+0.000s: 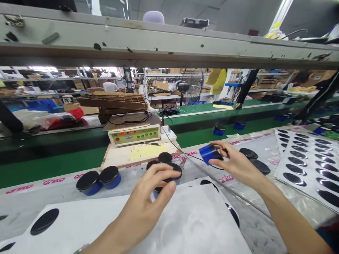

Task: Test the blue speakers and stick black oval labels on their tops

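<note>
My right hand (233,158) grips a short blue cylinder (207,154) with a black end, tilted on its side above the bench, between thumb and fingers. My left hand (152,192) is over a cluster of similar pieces, thumb and fingers apart. Behind its fingertips a black-topped blue cylinder (177,172) partly shows; whether they touch it I cannot tell. Another black top (165,157) stands just behind. To the left, two black-capped blue cylinders (110,177) stand side by side. White sheets (196,215) with black oval stickers (45,221) lie under and around my left hand.
A control box (134,135) with lit buttons sits on a board behind the hands. Sheets of black ovals (309,162) lie at right. A thin cable (238,195) crosses the bench. Beyond runs a green conveyor (190,132) carrying blue cylinders (219,130). A shelf beam (159,44) spans overhead.
</note>
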`<state>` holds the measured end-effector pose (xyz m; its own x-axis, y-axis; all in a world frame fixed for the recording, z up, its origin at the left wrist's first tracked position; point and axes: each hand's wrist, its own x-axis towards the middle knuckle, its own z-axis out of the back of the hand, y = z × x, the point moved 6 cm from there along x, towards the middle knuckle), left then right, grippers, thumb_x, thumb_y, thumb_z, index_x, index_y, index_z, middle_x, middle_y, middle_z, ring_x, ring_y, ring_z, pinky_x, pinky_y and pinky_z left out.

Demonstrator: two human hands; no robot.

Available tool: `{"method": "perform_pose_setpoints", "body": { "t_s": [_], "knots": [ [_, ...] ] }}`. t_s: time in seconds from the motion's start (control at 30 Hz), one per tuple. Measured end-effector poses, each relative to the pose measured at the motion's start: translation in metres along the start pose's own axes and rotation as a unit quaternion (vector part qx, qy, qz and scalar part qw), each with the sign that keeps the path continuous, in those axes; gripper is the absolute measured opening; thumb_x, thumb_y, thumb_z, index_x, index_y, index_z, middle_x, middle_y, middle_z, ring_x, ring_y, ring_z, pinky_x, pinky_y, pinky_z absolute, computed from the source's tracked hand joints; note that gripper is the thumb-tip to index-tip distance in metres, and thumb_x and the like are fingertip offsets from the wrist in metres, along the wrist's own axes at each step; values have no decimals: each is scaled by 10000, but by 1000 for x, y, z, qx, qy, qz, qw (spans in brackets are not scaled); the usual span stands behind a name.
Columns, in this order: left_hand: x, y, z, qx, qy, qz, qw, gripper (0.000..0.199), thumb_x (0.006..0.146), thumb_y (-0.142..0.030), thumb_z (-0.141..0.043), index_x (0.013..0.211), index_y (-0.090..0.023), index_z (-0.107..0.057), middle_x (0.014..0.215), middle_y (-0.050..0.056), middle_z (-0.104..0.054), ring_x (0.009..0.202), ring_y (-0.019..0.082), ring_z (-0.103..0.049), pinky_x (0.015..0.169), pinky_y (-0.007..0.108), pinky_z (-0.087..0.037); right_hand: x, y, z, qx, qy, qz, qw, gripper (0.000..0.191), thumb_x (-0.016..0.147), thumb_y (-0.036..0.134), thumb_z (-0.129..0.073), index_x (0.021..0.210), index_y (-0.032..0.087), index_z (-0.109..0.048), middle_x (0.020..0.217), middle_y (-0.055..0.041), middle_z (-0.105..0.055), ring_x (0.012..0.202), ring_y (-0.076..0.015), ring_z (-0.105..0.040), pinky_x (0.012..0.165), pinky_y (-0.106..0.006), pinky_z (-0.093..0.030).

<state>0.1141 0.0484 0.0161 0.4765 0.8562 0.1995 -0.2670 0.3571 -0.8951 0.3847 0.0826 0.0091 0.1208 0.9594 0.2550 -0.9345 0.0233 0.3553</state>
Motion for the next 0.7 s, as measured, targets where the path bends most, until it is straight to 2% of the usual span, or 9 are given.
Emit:
{"method": "perform_pose_setpoints", "body": {
  "t_s": [0.03, 0.1, 0.13, 0.2, 0.27, 0.33, 0.43, 0.57, 0.7],
  "knots": [
    [2, -3, -2, -47, 6, 9, 999, 278, 925, -445, -468, 1171, -383, -584, 1337, 14, -415, 1188, 209, -494, 833, 267, -517, -8, 27, 5, 51, 17, 48, 997, 492, 841, 439, -595, 1264, 279, -400, 1118, -10, -602, 934, -181, -606, 760, -255, -487],
    [4, -13, -5, -153, 24, 9, 988, 397, 886, -501, -513, 1267, -385, -513, 1384, 22, -390, 1203, 216, -493, 908, 292, -491, -28, 81, 16, 234, 65, 154, 958, 419, 808, 416, -654, 1140, 277, -439, 1269, -34, -539, 1017, -197, -589, 788, -271, -489],
    [4, -18, -5, -205, 35, 5, 978, 482, 846, -510, -573, 1299, -376, -478, 1378, 30, -413, 1198, 217, -503, 922, 291, -483, -38, 101, 22, 272, 80, 188, 940, 318, 793, 397, -681, 970, 260, -456, 1300, -34, -520, 1041, -201, -579, 772, -265, -491],
    [2, -24, -3, -304, 49, 2, 951, 591, 767, -464, -698, 1300, -340, -473, 1302, 35, -517, 1147, 202, -550, 927, 271, -473, -54, 130, 33, 290, 83, 251, 920, 377, 778, 372, -711, 766, 237, -359, 1347, -34, -478, 1084, -214, -551, 778, -269, -482],
    [-3, -22, -1, -405, 53, 38, 912, 516, 759, -416, -727, 1225, -280, -550, 1166, 41, -623, 1014, 183, -627, 871, 265, -499, -63, 139, 41, 276, 51, 282, 917, 376, 830, 385, -650, 746, 237, -314, 1294, -47, -505, 1031, -213, -557, 769, -288, -477],
    [-9, -13, 0, -498, 50, 112, 858, 403, 821, -443, -646, 1135, -191, -629, 1044, 76, -683, 874, 181, -673, 804, 278, -528, -66, 135, 43, 274, 31, 277, 920, 245, 929, 407, -477, 799, 240, -352, 1067, -44, -589, 847, -187, -577, 673, -284, -475],
    [-15, -3, 4, -583, 21, 172, 793, 480, 869, -521, -523, 1037, -103, -689, 940, 128, -717, 826, 196, -687, 756, 270, -535, -69, 133, 35, 255, 47, 283, 923, 224, 1000, 330, -272, 860, 244, -425, 750, 16, -554, 624, -143, -532, 534, -241, -427],
    [-16, -1, 9, -601, 0, 159, 783, 504, 872, -553, -492, 999, -117, -710, 910, 119, -729, 784, 165, -681, 710, 229, -524, -78, 150, 27, 193, 30, 359, 913, 142, 999, 251, -360, 945, 260, -491, 769, 40, -581, 656, -113, -561, 597, -214, -423],
    [-17, 2, 8, -565, 0, 166, 808, 432, 846, -530, -557, 1024, -165, -707, 935, 84, -733, 788, 158, -684, 772, 246, -528, -84, 162, 32, 164, -60, 389, 905, 208, 993, 294, -429, 805, 215, -467, 650, 43, -504, 551, -104, -478, 528, -234, -344]
  ]
}}
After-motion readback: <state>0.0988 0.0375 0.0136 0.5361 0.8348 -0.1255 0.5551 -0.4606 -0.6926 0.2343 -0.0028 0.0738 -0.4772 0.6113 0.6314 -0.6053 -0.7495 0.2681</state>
